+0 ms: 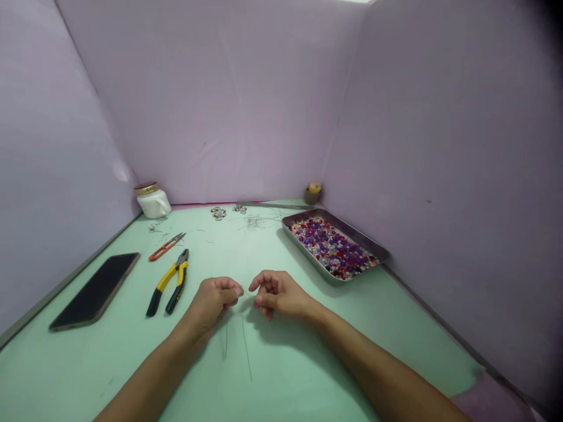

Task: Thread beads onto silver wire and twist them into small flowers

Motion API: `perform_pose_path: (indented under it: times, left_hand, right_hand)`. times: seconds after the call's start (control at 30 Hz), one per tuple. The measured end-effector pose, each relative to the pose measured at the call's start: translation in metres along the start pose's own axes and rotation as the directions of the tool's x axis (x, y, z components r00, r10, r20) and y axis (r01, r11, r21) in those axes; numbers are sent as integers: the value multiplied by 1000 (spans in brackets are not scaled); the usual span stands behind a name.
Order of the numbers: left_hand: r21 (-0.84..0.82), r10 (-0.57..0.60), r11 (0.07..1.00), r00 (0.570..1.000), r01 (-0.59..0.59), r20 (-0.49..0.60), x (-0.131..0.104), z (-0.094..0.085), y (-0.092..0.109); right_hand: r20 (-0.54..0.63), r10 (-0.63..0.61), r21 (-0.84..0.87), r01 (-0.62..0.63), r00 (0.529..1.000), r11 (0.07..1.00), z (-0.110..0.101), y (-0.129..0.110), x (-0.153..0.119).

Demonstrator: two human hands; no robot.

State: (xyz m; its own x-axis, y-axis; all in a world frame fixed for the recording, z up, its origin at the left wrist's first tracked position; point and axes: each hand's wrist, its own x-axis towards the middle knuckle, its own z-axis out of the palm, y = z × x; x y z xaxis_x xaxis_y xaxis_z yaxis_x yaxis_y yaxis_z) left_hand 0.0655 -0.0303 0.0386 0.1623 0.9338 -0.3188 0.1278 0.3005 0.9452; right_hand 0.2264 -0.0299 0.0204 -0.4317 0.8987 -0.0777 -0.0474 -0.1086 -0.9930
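Note:
My left hand [216, 298] is closed in a pinch on a thin wire [247, 351]; its fingertips cover the pinched part. Below the fingers, long thin strands hang or lie over the green tabletop, one of them nearly reaching the lower middle. Just to the right, my right hand [281, 295] has its fingers loosely curled. Its index finger is held apart from the thumb, close to the left fingertips, and I see nothing between them. Pliers [178, 281] with yellow and black handles lie left of my left hand.
Orange-handled thread snips [167, 247] and a black phone [97, 291] lie at left. A metal tray [308, 258] of mixed beads [328, 246] stands at right. Farther back are beaded pieces [218, 213], wire scraps [255, 221], a white jar [153, 204] and a small yellow-topped container [313, 193].

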Motion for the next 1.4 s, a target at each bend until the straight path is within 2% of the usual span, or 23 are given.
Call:
perform_pose_path:
  times: [0.23,0.33,0.37,0.43,0.5,0.53,0.63,0.7,0.77,0.93,1.07,1.17,1.23,1.4]
  left_hand:
    - [-95,15,995,993,-27,-119,7,-24,7]
    - [-133,19,990,991,-36,-130,9,-38,9]
    - [-140,20,989,992,-38,-126,9,-42,10]
    - [-141,6,990,996,-18,-88,7,-45,11]
    - [-92,-19,996,1000,18,-12,4,-40,11]
    - [-49,-32,998,999,33,30,2,-35,10]
    - [81,-22,997,994,14,109,-3,-11,5]
    - [124,18,992,995,-30,99,-4,3,0]
    - [148,52,987,997,-60,56,-4,12,-6]
    - [204,72,977,997,-66,-22,0,16,-16]
    - [237,84,967,996,-91,40,2,13,-16]
    - [307,65,948,996,-83,68,5,6,-13]
    - [370,55,927,998,-65,37,8,-4,-10]
    - [561,117,828,983,-19,-139,15,-51,8]
  right_hand:
    - [77,26,-63,-22,997,998,-14,-8,-4]
    - [110,103,-124,-90,989,988,-24,-15,-7]
    - [77,117,-140,-106,990,985,-27,-18,-8]
    - [-75,84,-132,-93,994,987,-33,-23,-8]
    - [-220,12,-90,-33,976,995,-33,-26,-7]
    - [-240,-4,-66,-12,971,998,-30,-26,-7]
    - [-113,53,-15,-55,992,998,-15,-19,-7]
    - [-8,102,-9,-102,995,995,-2,-10,-7]
    - [29,122,-18,-121,992,992,7,-3,-7]
    - [-64,150,34,-148,987,988,10,4,-3]
    - [-141,138,70,-129,980,989,4,3,0]
    - [-250,110,82,-92,962,992,-2,3,3]
    - [-302,99,87,-76,948,993,-7,3,5]
    - [-368,109,186,-42,923,982,-17,4,8]
